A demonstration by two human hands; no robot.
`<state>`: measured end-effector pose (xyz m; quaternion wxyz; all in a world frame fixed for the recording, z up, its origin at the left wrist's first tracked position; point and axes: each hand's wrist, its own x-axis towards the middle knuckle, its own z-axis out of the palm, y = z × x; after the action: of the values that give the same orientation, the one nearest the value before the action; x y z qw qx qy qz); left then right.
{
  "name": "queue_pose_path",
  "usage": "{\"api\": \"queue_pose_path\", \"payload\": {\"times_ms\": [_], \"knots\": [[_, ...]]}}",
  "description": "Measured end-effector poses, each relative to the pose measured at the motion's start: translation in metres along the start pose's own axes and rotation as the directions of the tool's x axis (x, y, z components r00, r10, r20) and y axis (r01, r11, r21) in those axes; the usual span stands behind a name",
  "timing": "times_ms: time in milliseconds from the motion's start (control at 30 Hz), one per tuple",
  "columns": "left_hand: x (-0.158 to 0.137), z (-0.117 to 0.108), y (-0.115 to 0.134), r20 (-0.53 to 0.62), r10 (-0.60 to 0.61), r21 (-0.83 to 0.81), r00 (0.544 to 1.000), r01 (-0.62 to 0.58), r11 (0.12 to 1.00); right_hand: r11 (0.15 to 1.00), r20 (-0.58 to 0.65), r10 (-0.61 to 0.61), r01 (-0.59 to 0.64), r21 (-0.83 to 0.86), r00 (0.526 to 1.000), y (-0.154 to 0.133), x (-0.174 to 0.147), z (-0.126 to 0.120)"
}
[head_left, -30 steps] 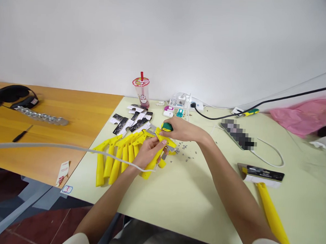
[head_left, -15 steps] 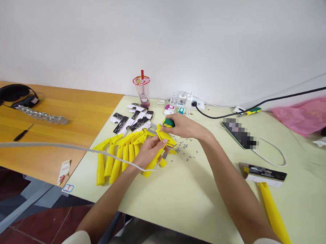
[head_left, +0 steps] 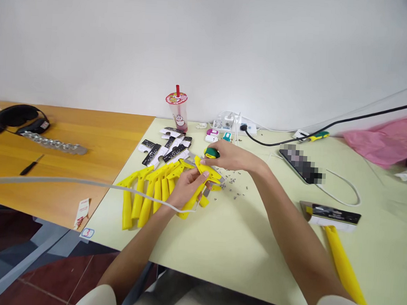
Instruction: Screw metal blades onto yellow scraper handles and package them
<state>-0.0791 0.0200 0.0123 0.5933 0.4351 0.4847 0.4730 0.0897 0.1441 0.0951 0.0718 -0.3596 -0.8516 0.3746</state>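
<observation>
My left hand [head_left: 187,186] is closed round a yellow scraper [head_left: 206,169], its head turned up and a strip of metal blade showing at the right end. Over that head, my right hand [head_left: 225,154] grips the green and yellow handle of a screwdriver [head_left: 211,152]; its shaft and tip are hidden. Several more yellow scraper handles [head_left: 146,211] lie side by side at the left of my left hand. Small silver screws [head_left: 232,181] are scattered on the table just right of the scraper head.
Black and white cards [head_left: 154,155] lie behind the handles, near a drink cup [head_left: 179,112]. A power strip [head_left: 225,123] sits by the wall. To the right are a phone [head_left: 300,164] and a carded scraper [head_left: 344,264]. A white cable [head_left: 133,189] crosses before my left forearm.
Both hands keep their grips on the scraper and the screwdriver. More of the blade shows at the right end of the scraper head. The view has shifted slightly.
</observation>
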Motion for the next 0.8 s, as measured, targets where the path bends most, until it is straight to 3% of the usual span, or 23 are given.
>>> {"api": "queue_pose_path", "payload": {"times_ms": [600,800], "knots": [[-0.0005,-0.0002,0.0013,-0.017,0.005,0.004,1.0,-0.005,1.0,0.999,0.013,-0.048,0.048,-0.01,0.999,-0.0026,-0.0035,-0.0012],[-0.0008,0.0011,0.0037,-0.035,0.016,-0.018,0.999,-0.017,1.0,0.992,0.026,-0.046,0.043,0.121,0.999,-0.0028,-0.0042,-0.0018]]}}
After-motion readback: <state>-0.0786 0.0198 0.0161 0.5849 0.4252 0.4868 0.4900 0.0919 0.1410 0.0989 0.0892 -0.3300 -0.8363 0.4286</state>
